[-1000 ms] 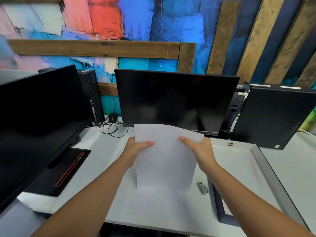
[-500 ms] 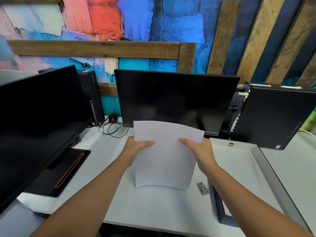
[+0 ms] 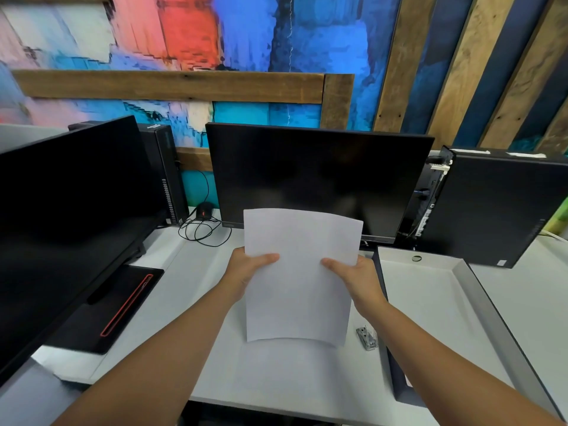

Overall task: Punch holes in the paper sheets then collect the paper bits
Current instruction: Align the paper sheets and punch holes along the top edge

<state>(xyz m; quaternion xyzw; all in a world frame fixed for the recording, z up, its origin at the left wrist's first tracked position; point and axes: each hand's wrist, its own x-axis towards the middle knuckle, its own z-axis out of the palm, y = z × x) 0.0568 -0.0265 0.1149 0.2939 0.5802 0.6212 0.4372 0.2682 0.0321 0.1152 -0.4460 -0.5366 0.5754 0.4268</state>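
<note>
Pre-punch step: L hand [image 3: 246,269] & R hand [image 3: 358,276] pinch white paper sheets [image 3: 298,287]; next likely req. edge into small silver metal punch [image 3: 366,337] at 4 o'clock.

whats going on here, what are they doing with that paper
A person holds white paper upright above the white desk, left hand gripping its left edge and right hand its right edge, thumbs on the near face. No holes show in it yet. The small metal punch lies untouched on the desk beside the right forearm, next to an open tray.
</note>
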